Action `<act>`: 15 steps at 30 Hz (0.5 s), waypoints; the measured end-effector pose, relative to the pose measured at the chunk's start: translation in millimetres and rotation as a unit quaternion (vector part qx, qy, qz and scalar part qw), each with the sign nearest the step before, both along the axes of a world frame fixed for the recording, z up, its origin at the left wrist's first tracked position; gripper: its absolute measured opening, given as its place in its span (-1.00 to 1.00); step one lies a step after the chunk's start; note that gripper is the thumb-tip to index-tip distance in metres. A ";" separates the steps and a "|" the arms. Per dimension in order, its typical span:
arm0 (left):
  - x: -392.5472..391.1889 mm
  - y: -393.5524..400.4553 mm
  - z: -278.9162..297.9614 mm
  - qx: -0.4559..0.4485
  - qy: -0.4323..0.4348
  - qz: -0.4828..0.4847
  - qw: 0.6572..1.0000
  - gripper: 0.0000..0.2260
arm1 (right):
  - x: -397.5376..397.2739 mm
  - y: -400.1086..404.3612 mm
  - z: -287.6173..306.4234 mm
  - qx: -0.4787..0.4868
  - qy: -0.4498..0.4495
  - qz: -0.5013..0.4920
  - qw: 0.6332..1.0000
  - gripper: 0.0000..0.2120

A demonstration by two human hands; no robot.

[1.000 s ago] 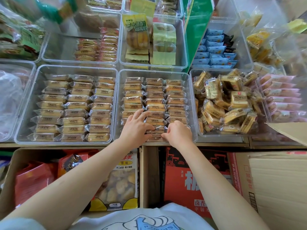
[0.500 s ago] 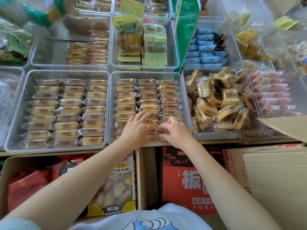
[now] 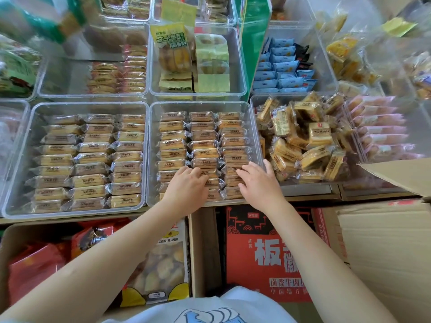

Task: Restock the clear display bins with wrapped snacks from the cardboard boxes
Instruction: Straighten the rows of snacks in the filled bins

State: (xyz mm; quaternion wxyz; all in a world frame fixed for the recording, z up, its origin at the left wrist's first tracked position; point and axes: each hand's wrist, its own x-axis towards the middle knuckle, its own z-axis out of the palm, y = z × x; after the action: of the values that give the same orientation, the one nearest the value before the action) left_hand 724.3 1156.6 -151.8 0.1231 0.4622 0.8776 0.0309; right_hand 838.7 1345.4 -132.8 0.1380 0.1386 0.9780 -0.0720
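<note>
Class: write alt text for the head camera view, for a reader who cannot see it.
Two bare hands, left hand and right hand, rest on rows of wrapped snack bars in a clear display bin. Similar bins surround it; cardboard boxes sit below the shelf.

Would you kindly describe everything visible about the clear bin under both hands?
The clear bin is a rectangular, transparent plastic tub with rounded corners, on the shelf's front row. Three neat columns of wrapped snacks nearly fill it, tan bars in clear wrappers. The left hand and right hand rest with spread fingers on its nearest rows. Similar bins flank it.
</note>
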 end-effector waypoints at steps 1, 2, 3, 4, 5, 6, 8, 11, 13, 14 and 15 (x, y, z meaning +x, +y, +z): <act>-4.2 1.9 2.8 0.006 -0.010 0.001 1.000 -0.67 | -0.4 3.3 0.9 0.002 0.013 0.000 1.000 -0.61; -7.7 3.9 5.3 0.018 -0.019 0.004 1.000 -0.67 | -0.5 6.2 1.4 0.006 0.031 -0.001 0.999 -0.66; -10.0 5.9 6.7 0.033 -0.023 0.006 0.999 -0.65 | -0.7 8.5 1.0 0.009 0.053 -0.005 0.999 -0.70; -11.0 8.1 7.4 0.048 -0.023 0.005 0.999 -0.64 | -1.0 10.5 -0.6 0.007 0.075 -0.017 0.997 -0.76; -11.4 10.9 7.7 0.057 -0.022 0.003 0.998 -0.63 | -1.7 11.7 -2.4 -0.002 0.098 -0.036 0.995 -0.82; -11.3 14.2 6.6 0.058 -0.022 0.000 0.998 -0.62 | -2.5 11.7 -3.9 -0.017 0.114 -0.060 0.992 -0.86; -9.6 20.1 2.0 0.046 -0.028 -0.006 0.999 -0.63 | -4.2 10.3 -7.9 -0.038 0.130 -0.101 0.986 -0.91; -5.2 22.7 -2.6 0.039 -0.037 0.001 0.999 -0.66 | -5.7 7.4 -14.1 -0.012 0.118 -0.115 0.986 -0.84; -4.9 21.6 -3.8 0.043 -0.047 0.008 0.998 -0.66 | -8.8 4.5 -13.1 0.019 0.099 -0.111 0.989 -0.74; -5.4 20.7 -3.1 0.049 -0.055 0.010 0.997 -0.66 | -11.7 2.8 -11.4 0.030 0.099 -0.108 0.989 -0.71; -6.7 19.7 -1.3 0.059 -0.067 0.012 0.996 -0.65 | -15.5 0.9 -9.8 0.035 0.112 -0.101 0.988 -0.70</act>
State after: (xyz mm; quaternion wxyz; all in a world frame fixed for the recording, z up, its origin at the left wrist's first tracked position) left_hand 717.6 1176.3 -153.1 0.1540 0.4546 0.8697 0.1149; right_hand 823.2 1346.3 -142.6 0.0147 0.2329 0.9701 -0.0662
